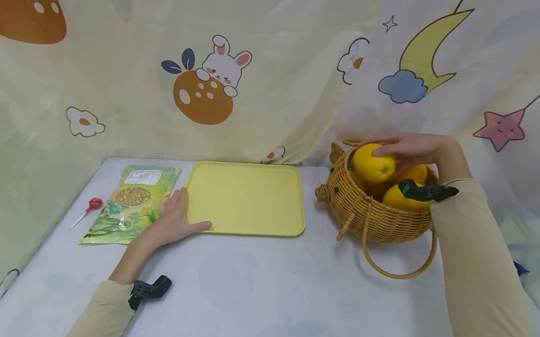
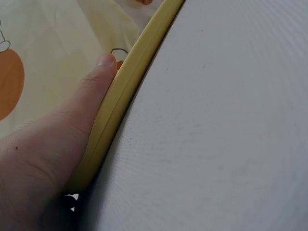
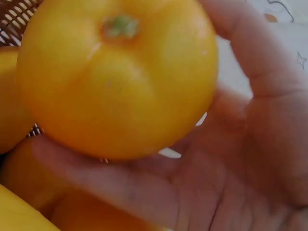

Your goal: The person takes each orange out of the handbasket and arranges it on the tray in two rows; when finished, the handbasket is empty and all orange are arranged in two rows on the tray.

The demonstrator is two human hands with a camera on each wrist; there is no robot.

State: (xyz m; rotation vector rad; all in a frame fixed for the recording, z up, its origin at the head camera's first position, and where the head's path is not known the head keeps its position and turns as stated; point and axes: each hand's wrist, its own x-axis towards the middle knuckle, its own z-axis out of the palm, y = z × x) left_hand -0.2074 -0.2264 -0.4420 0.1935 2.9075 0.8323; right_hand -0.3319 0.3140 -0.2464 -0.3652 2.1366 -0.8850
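the wicker basket (image 1: 379,225), beneath the right hand (image 1: 412,150), looks stiff and fairly light, its loop handle an easy hold. the yellow tray (image 1: 249,198) lies against the left hand (image 1: 172,221), which is spread, thumb along the near edge; it seems rigid and smooth, best taken by its rim. just left of that hand lies a packet (image 1: 134,195), likely limp; print on its white label (image 1: 143,176) is too small to read. the right hand curls round a yellow fruit (image 1: 372,164) at the basket's mouth; probably firm, slightly slippery and bruisable, it suits a cupped hold round its widest part. farthest left of the left hand, the lollipop (image 1: 95,204) lifts best by its stick.
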